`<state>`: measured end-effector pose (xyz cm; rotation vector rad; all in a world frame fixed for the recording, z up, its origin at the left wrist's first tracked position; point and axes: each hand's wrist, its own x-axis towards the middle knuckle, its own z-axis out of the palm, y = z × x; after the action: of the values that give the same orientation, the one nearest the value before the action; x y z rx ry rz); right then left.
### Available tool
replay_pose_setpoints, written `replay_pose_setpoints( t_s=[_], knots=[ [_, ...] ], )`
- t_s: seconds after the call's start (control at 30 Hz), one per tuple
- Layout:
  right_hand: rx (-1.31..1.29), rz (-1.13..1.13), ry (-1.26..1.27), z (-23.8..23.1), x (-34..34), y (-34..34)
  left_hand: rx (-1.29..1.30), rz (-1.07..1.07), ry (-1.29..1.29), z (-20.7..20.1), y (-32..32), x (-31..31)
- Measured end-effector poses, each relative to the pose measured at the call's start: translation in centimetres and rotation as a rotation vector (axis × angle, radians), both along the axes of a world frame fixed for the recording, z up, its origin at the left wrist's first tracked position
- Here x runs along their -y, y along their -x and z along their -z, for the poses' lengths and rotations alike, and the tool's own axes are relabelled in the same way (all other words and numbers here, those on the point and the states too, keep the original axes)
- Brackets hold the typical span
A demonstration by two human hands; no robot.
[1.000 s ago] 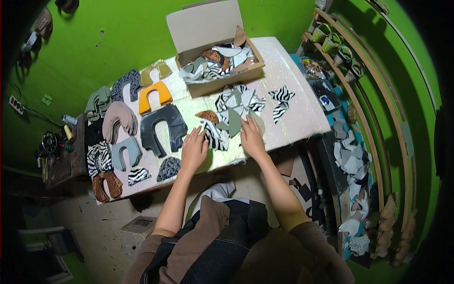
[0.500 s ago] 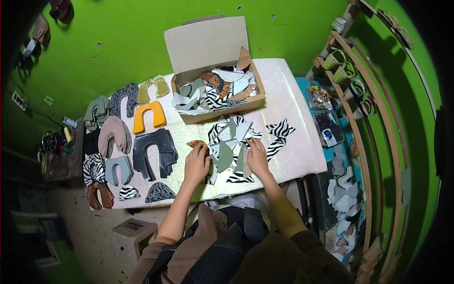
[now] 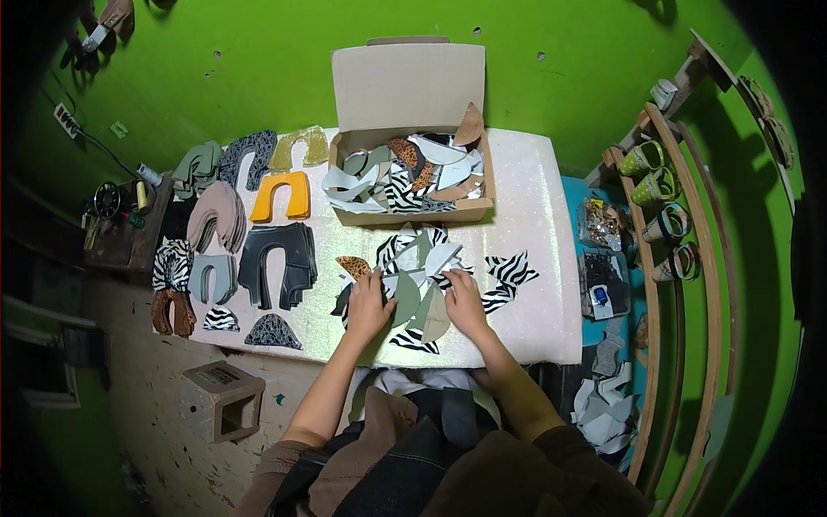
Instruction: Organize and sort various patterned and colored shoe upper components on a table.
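Observation:
A loose pile of cut scraps lies on the table before me, with zebra-print pieces, a grey-green half-round piece [image 3: 403, 299], white pieces and an olive-beige piece [image 3: 437, 320]. My left hand [image 3: 370, 303] rests at the pile's left side, fingers stretched out and thumb apart, touching the scraps by the grey-green piece. A leopard-print piece [image 3: 351, 266] lies just beyond its fingertips. At the right side my right hand [image 3: 466, 303] lies with extended fingers on zebra and white scraps. Its fingertips are partly lost among the pieces. More zebra-print scraps [image 3: 510, 270] lie apart to the right.
An open cardboard box [image 3: 413, 217] full of mixed scraps stands behind the pile. Stacks of U-shaped pieces, among them black [image 3: 295, 265], orange [image 3: 282, 209] and pink-beige [image 3: 215, 215], cover the table's left. A wooden rack [image 3: 652, 284] stands right; a stool [image 3: 221, 401] stands lower left.
The whole view has shifted and tilted. My left hand has moved inward off the leopard-print piece, onto scraps beside the grey-green piece. My right hand stays at the pile's right side.

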<state>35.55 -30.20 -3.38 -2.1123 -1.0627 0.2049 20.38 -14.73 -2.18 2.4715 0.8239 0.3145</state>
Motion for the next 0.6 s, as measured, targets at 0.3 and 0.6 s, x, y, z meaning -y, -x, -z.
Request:
replay_pose_setpoints(
  t_s=[0.3,0.6],
  knots=[
    [-0.073,-0.173,-0.135,-1.1,0.9,0.2,0.315,-0.232,0.425,-1.5,-2.0,1.2],
    [-0.381,-0.183,-0.145,-2.2,-0.9,1.1,0.538,-0.276,0.764,-3.2,-0.7,-1.2]
  ],
)
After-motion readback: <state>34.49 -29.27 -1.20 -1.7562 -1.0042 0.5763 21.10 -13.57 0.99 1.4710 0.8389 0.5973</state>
